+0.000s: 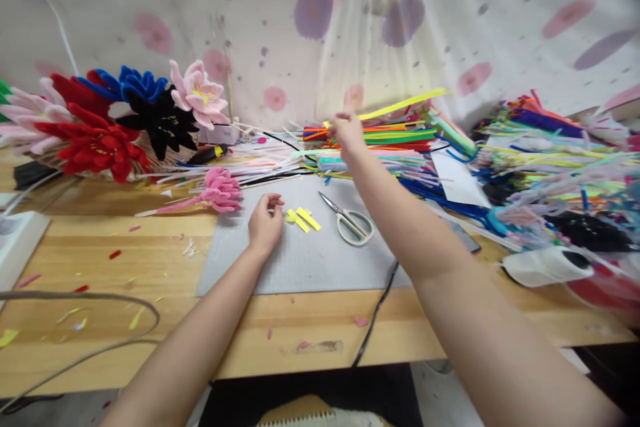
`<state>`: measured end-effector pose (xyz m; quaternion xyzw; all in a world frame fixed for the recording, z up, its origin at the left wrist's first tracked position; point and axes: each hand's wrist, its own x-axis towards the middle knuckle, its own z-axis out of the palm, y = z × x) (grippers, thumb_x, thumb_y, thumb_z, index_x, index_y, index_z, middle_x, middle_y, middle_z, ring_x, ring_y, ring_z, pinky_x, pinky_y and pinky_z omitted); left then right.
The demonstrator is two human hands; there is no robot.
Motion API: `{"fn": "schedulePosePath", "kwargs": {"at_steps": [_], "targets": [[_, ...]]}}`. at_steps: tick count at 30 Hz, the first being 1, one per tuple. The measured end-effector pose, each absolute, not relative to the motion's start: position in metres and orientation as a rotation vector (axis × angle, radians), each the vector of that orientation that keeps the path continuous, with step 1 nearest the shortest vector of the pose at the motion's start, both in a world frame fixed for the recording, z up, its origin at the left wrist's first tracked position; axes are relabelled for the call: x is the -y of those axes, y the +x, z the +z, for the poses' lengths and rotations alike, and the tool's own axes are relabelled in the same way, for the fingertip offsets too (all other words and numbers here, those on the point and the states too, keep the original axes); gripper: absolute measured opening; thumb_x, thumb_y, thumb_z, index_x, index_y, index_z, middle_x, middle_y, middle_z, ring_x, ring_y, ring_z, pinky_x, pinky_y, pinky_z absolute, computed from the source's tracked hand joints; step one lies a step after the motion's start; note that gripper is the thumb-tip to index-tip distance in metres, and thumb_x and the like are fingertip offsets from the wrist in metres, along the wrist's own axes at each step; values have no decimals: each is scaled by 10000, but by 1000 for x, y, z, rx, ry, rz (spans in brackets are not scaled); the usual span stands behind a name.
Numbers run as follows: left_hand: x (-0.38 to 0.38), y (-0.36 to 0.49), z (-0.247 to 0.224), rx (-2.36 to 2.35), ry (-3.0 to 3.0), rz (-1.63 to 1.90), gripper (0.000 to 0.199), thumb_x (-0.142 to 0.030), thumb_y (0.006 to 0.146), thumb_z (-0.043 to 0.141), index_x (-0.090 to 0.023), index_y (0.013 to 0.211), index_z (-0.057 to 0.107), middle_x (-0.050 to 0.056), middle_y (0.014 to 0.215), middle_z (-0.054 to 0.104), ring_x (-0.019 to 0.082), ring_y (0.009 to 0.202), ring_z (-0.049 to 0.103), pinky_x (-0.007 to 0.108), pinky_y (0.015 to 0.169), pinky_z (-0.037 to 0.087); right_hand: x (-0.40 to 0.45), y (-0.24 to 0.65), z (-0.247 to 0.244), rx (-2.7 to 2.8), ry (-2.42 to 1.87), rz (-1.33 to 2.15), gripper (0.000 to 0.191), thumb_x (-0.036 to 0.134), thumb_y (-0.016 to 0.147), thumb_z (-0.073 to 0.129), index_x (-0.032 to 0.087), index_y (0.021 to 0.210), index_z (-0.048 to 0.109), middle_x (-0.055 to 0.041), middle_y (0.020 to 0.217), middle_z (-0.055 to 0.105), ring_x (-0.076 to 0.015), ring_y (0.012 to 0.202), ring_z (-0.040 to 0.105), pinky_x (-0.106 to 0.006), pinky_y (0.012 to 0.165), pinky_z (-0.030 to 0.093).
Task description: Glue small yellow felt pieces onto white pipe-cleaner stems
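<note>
My right hand (346,132) is raised over the bundles of coloured pipe cleaners (385,140), its fingers pinched on one end of a long yellow strip (405,104) that slants up to the right. On the grey mat (300,267) rests my left hand (267,220), fingers curled; whether they hold anything is too small to tell. Just right of it lie short yellow pieces (307,219). Scissors (353,221) with white handles lie farther right on the mat, their blades slightly apart.
Fuzzy flowers (105,147) in red, blue, black and pink stand at the back left, a pink flower (220,190) in front. More pipe cleaners (540,167) heap at the right, near a white spool (547,265). A dark cable (377,313) crosses the table's front edge.
</note>
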<state>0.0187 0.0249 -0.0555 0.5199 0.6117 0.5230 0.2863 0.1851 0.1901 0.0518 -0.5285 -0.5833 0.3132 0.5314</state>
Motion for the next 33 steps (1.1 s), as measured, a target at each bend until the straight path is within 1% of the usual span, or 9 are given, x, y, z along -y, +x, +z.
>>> {"fn": "schedulePosePath", "kwargs": {"at_steps": [3,6,9,13,18,21,23,28,33], "targets": [[-18,17,-55,-1663,1513,1343,234,-143,730,482,-217,936,564,38,893,653,169,804,571,305,761,410,-124,164,19,1653,-1309,1017,216,204,734,562,137,931,504,-8,746,589,-84,621,546,-235,634,460],[-14,15,-50,-1717,1560,1334,209,-156,736,496,-217,921,572,46,871,658,192,857,567,330,830,386,-71,167,-7,1941,-1425,898,224,210,708,593,154,915,529,-13,776,608,-103,683,555,-239,669,435],[-10,17,-46,-1807,1586,1339,183,-198,759,493,-211,924,572,51,863,662,196,853,568,336,836,378,-42,178,-21,2046,-1612,749,312,256,723,582,180,1017,512,-24,862,636,-125,724,565,-255,685,415],[-3,24,-44,-1897,1587,1348,186,-264,773,500,-201,930,580,51,818,651,202,830,564,336,804,380,-30,184,-31,2080,-1670,655,381,226,719,569,174,1088,487,-33,877,646,-149,777,571,-268,708,401],[0,27,-51,-1806,1606,1385,188,-207,747,515,-194,922,580,52,834,634,187,841,556,315,780,394,-28,183,-45,1943,-1630,657,370,148,677,563,186,1041,505,-1,830,622,-135,784,559,-259,721,400],[0,26,-54,-1663,1572,1448,204,-187,720,541,-195,921,573,49,865,633,176,871,555,293,760,413,-29,183,-51,1754,-1520,783,351,156,669,550,198,1013,496,31,773,578,-112,737,544,-250,717,409],[-2,26,-53,-1545,1493,1509,220,-206,702,573,-196,922,565,46,906,626,161,877,561,271,741,429,-30,184,-52,1615,-1396,947,350,170,650,561,197,990,482,45,737,541,-98,700,530,-244,710,419],[-3,37,-47,-1224,1123,1520,315,-262,657,644,-188,938,524,37,980,592,119,793,597,270,751,475,-29,180,-51,1322,-1055,1369,451,223,542,658,197,946,460,64,696,485,-77,632,499,-227,665,429],[2,47,-40,-982,835,1332,416,-231,615,685,-169,984,502,35,897,631,137,817,631,304,798,484,-23,177,-49,1312,-939,1501,498,263,521,712,214,954,469,59,691,509,-86,631,507,-239,662,444]]}}
